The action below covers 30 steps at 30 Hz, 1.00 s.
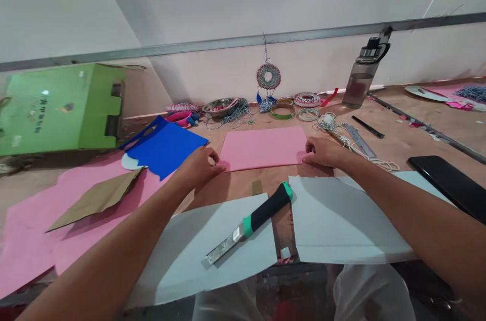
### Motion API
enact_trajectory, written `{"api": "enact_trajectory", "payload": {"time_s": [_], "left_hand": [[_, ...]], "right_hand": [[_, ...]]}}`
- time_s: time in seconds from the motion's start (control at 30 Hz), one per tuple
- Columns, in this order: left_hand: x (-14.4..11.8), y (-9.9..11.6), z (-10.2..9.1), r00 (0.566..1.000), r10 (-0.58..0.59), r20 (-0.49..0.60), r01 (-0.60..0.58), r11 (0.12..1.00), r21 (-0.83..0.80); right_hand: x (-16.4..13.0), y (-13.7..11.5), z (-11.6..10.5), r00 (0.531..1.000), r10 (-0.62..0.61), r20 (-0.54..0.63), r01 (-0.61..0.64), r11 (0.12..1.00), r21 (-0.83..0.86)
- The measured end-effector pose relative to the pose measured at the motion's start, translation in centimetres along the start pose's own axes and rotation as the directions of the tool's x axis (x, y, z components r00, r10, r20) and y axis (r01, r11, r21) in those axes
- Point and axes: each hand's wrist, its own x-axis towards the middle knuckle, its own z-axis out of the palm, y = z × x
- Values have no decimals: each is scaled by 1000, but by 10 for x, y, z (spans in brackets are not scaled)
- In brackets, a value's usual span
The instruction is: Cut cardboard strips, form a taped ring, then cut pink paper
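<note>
A pink rectangular sheet (264, 148), perhaps foam or card, lies flat on the table in front of me. My left hand (199, 165) pinches its near left corner between thumb and curled fingers. At the near right corner, my right hand (322, 152) grips the same sheet. Closer to me, a utility knife (252, 221) with a black and green handle rests across a white sheet (228, 250), its blade end toward the lower left. Another white sheet (341, 219) lies under my right forearm. Blue sheet material (170, 144) with a cut edge is just left of my left hand.
A green box (56, 108) stands at left, with pink sheets (30, 230) and a brown cardboard piece (96, 197) nearer. Behind are a metal bowl (220, 108), tape rolls (283, 111) and a woven hanging ring (268, 76). At right are a water bottle (360, 80), ruler (359, 139) and phone (451, 184).
</note>
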Motion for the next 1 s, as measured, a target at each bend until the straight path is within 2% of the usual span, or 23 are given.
{"api": "enact_trajectory", "payload": {"time_s": [0.07,0.13,0.2,0.3,0.37,0.43,0.63,0.77,0.9,1.0], "left_hand": [[-3,4,0,986,142,-83,-139,990,34],[-8,11,-1,932,343,-116,-327,935,135],[-13,20,-2,847,527,-73,-490,826,279],[-20,33,-2,759,650,39,-597,670,440],[-24,39,-1,734,671,106,-627,609,486],[-26,42,0,725,672,155,-645,582,495],[-26,48,-2,727,651,217,-661,578,479],[-29,55,-7,740,636,217,-640,567,518],[-31,64,-9,703,676,219,-686,564,460],[-29,69,-4,670,700,247,-730,563,387]], "right_hand": [[0,1,1,1000,7,-16,-6,1000,23],[1,2,2,999,-4,-42,5,1000,30],[0,1,2,998,-15,-53,16,1000,22],[-1,-1,0,999,-31,-44,32,999,15],[-3,-4,-2,999,-40,-37,41,999,11],[-3,-5,-3,999,-43,-34,43,999,8],[-3,-5,-7,999,-49,12,49,999,17],[-6,-7,-11,998,-38,57,37,999,14],[-9,-10,-12,999,-15,42,15,1000,-12],[-9,-10,-10,999,-32,31,33,999,-19]]}}
